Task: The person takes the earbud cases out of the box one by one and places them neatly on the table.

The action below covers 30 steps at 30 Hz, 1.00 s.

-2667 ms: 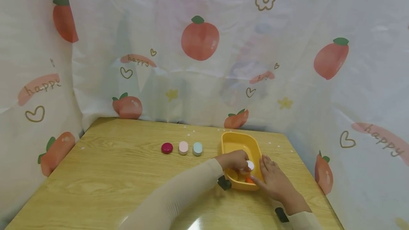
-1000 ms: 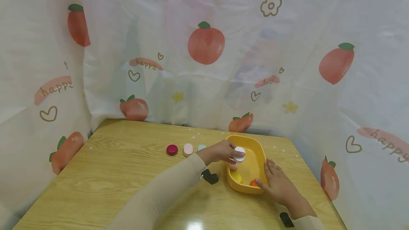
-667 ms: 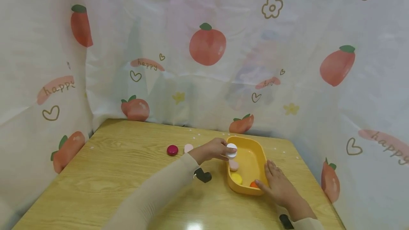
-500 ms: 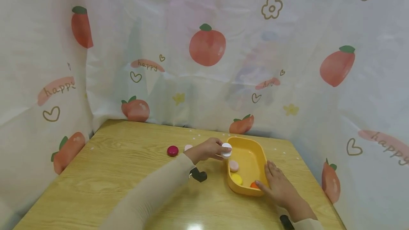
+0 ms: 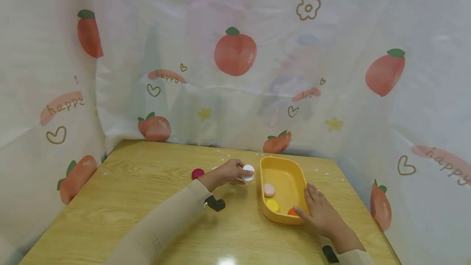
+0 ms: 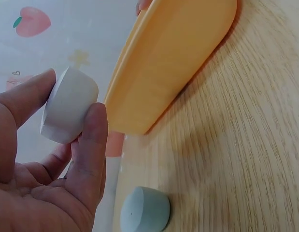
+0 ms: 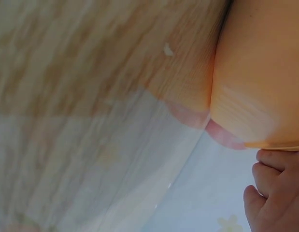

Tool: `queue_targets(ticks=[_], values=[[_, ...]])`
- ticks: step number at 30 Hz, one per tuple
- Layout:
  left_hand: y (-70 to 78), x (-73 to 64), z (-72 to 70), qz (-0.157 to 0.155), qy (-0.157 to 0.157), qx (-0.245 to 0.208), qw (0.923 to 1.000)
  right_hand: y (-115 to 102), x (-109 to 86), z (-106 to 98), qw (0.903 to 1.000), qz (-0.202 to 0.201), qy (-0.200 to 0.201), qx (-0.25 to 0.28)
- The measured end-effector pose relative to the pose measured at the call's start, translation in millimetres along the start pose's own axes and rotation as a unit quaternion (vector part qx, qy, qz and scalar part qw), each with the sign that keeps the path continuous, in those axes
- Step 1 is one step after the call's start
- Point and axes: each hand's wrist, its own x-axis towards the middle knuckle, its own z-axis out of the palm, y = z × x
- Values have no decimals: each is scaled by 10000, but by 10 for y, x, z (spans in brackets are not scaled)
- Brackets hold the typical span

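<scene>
My left hand (image 5: pixel 231 171) pinches a white round block (image 5: pixel 248 173) between thumb and fingers, raised above the table left of a yellow-orange tub. In the left wrist view the block (image 6: pixel 70 105) has a thick side and a bevelled edge. My right hand (image 5: pixel 324 212) rests with straight fingers along the right outer wall of the tub (image 5: pixel 282 163), its thumb over the rim. Inside the tub lie a pale pink block (image 5: pixel 269 190), a yellow block (image 5: pixel 272 205) and an orange piece (image 5: pixel 292 212) partly covered by the thumb.
A dark red round block (image 5: pixel 197 173) lies on the wooden table (image 5: pixel 147 167), left of the left hand. A pale blue block (image 6: pixel 145 210) stands below that hand. A pale pink block there is mostly hidden by it. Printed curtains (image 5: pixel 235 105) enclose the table.
My left hand has lifted the white block out of the tub and carried it left past the rim, uncovering the pink and yellow blocks inside. My right hand stays at the tub's right wall.
</scene>
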Motion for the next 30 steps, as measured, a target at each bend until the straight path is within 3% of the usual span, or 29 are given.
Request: queue_targets(ticks=[7,13,23,30], values=[[-48,-88,-143,-16,159,265,9995,-14,15,30,10000,-28,16,-16],[-65,-155,-336,110,211,65,9997,-13,11,44,10000,-12,21,35],[-64,-267,-682,2,664,26,9978,10,-3,27,9999,-41,94,-70],[-176,-304,-842,-129,796,-7,9967,-3,6,18,9999,-39,111,63]])
